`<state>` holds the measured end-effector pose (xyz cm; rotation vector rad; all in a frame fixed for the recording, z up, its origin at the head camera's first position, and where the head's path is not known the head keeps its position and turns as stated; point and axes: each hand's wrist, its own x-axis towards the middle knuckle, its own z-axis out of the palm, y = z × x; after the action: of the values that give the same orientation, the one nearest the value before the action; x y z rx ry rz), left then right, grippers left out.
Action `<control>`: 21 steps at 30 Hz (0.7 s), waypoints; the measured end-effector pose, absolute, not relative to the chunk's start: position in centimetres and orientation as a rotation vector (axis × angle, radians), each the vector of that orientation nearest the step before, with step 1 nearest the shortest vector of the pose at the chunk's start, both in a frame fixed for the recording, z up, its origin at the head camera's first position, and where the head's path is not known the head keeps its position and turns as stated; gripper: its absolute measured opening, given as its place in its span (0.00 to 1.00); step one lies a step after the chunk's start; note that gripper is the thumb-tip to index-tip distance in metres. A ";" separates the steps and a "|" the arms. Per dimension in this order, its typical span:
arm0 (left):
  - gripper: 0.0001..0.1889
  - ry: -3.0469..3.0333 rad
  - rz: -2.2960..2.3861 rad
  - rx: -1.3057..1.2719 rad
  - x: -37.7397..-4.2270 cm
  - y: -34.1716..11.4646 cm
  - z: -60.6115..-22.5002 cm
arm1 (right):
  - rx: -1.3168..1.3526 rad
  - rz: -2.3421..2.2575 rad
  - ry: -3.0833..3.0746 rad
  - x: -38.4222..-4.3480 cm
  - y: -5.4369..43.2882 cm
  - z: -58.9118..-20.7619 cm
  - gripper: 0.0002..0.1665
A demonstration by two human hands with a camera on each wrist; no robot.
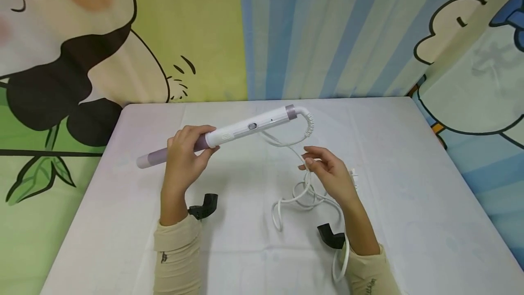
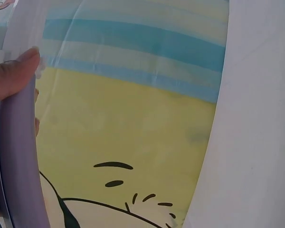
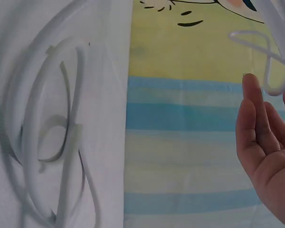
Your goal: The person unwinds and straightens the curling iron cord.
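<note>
My left hand (image 1: pixel 184 160) grips a slim hair styling iron (image 1: pixel 241 130) by its mauve barrel, thumb on the near side. The iron's white handle slants up to the right above the table, with an oval display on it. From the handle's end runs a white cord (image 1: pixel 309 126), ribbed at first, then falling in loose loops. My right hand (image 1: pixel 331 174) is beside the hanging cord, its fingers extended and slightly bent. In the right wrist view, those fingers (image 3: pixel 256 123) show no clear hold on the cord. The left wrist view shows the thumb on the barrel (image 2: pixel 19 156).
A white-covered table (image 1: pixel 123 222) lies beneath, with cord loops on it. The plug (image 1: pixel 354 177) is partly hidden behind my right hand. Black mounts (image 1: pixel 206 205) are on both wrists. A printed cartoon curtain (image 1: pixel 204 26) hangs behind the table's far edge.
</note>
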<state>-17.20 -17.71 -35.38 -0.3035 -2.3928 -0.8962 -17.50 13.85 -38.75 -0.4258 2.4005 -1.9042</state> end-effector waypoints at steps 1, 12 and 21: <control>0.22 -2.386 -0.893 -0.280 -17.2 -17.8 -35.4 | -0.443 -1.840 2.409 -17.6 13.7 -38.9 0.21; 0.21 -2.320 -0.948 0.000 -17.5 -18.5 -35.3 | -0.482 -1.622 2.388 -18.2 13.6 -41.5 0.23; 0.22 -2.359 -1.019 0.383 -17.2 -21.0 -35.4 | -0.325 -1.470 2.531 -18.8 18.4 -42.5 0.28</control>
<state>-17.18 -20.96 -35.44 0.3827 -2.3586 -1.0195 -18.78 18.43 -42.51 -0.3253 2.5314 -1.4704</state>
